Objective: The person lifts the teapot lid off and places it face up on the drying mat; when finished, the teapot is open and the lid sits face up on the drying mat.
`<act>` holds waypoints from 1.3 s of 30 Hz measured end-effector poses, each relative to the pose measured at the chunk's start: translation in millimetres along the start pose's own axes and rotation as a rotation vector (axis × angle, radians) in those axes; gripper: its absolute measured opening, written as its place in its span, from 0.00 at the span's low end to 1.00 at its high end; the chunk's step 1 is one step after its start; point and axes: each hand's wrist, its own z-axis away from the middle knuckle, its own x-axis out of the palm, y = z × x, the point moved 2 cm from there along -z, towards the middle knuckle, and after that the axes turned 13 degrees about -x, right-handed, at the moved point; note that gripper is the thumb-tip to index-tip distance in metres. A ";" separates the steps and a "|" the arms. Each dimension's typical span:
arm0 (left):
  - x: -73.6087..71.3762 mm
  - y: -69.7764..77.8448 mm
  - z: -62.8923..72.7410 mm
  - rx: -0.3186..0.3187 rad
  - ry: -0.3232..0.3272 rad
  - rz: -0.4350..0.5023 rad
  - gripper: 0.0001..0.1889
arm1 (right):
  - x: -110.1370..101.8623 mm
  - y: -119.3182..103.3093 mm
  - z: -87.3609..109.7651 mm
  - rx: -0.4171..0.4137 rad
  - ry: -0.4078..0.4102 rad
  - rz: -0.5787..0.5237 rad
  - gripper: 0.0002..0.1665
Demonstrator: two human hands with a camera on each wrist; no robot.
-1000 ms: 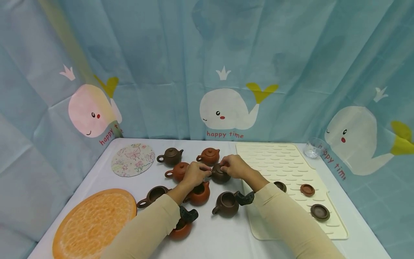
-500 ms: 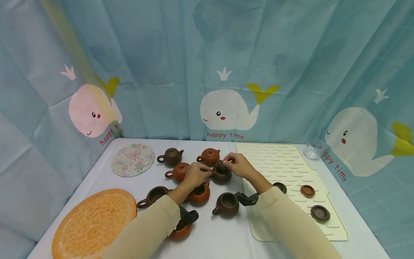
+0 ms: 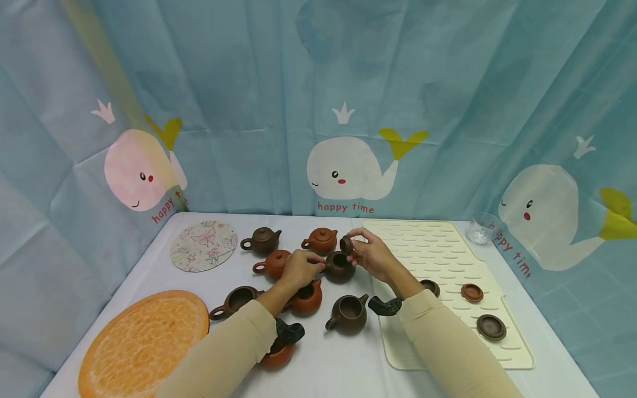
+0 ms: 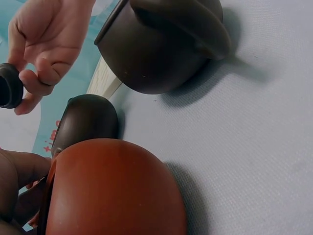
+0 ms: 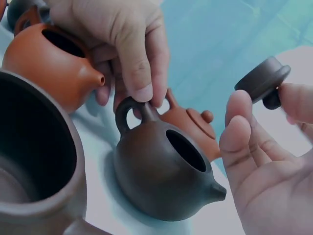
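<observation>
A dark brown teapot stands uncovered on the white cloth, its round mouth showing. My left hand pinches this teapot's handle between thumb and fingers. Just above the pot and to its right, my right hand holds a small dark lid, tipped on edge with its knob toward the palm. In the right wrist view the lid is apart from the pot. An orange-brown open teapot sits below my left hand, partly covered by the wrist.
Lidded teapots stand at the back. Open ones, such as a dark teapot, stand nearer. Several lids lie on the cream mat at right. A clear cup is behind it; an orange round mat lies front left.
My right hand has lifted the lid off the dark teapot, up and slightly right, and turned it on edge. The left hand stays on the handle.
</observation>
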 end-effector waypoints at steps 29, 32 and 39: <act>1.3 -3.6 -5.1 -0.009 0.000 0.007 0.04 | -0.4 -33.0 11.3 -0.070 -0.065 0.123 0.35; 1.5 -4.1 -4.7 -0.012 -0.002 0.005 0.04 | -0.1 -38.7 13.7 -0.099 -0.067 0.202 0.35; 1.0 -2.1 -2.8 -0.010 -0.010 0.006 0.04 | -3.3 -57.9 20.9 -0.147 -0.054 0.352 0.30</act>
